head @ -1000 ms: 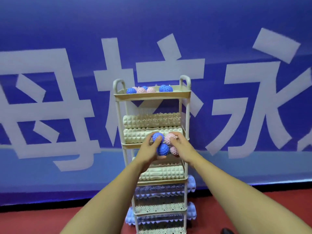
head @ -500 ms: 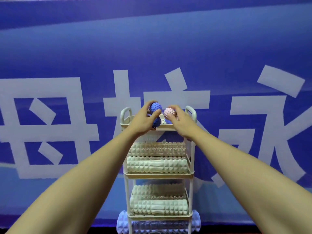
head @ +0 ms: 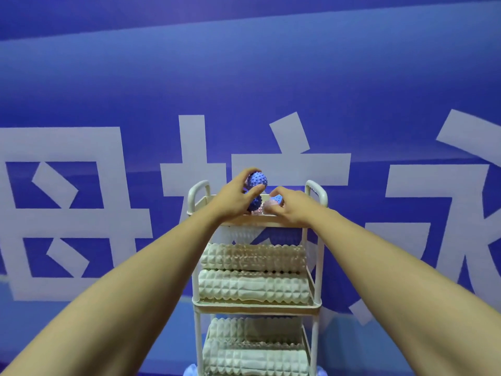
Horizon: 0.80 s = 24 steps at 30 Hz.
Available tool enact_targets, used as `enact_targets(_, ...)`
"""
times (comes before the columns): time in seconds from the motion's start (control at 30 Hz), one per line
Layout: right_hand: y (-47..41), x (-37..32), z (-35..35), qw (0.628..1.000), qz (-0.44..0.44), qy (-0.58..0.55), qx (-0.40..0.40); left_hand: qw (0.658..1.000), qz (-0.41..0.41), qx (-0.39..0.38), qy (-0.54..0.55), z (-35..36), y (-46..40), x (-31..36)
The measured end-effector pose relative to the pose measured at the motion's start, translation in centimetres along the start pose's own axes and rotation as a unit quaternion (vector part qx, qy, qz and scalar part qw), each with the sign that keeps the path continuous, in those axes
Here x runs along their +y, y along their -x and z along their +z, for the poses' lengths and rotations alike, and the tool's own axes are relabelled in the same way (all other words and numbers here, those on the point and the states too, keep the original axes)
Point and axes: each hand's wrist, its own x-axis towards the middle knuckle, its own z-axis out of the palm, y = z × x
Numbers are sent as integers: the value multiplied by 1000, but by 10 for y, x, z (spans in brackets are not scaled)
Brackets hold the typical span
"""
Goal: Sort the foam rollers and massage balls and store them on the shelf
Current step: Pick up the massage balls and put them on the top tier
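With both hands over the shelf's top tray (head: 206, 200), left hand (head: 233, 197) grips two blue massage balls (head: 257, 180), right hand (head: 288, 207) pinches one at 3 o'clock; next, lower and release.

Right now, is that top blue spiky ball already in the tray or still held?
Still held. The left hand grips the blue ball above the top tray, its rim clearly lower.
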Motion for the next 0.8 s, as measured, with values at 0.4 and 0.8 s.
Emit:
enact_targets(0.4,-2,16,10,996,9,-28,80,997,-20,-58,-57,16,-13,-15)
enact_targets(0.8,-4,-1,-9,940,9,-315,132,991,33,29,-124,14,-17,-13)
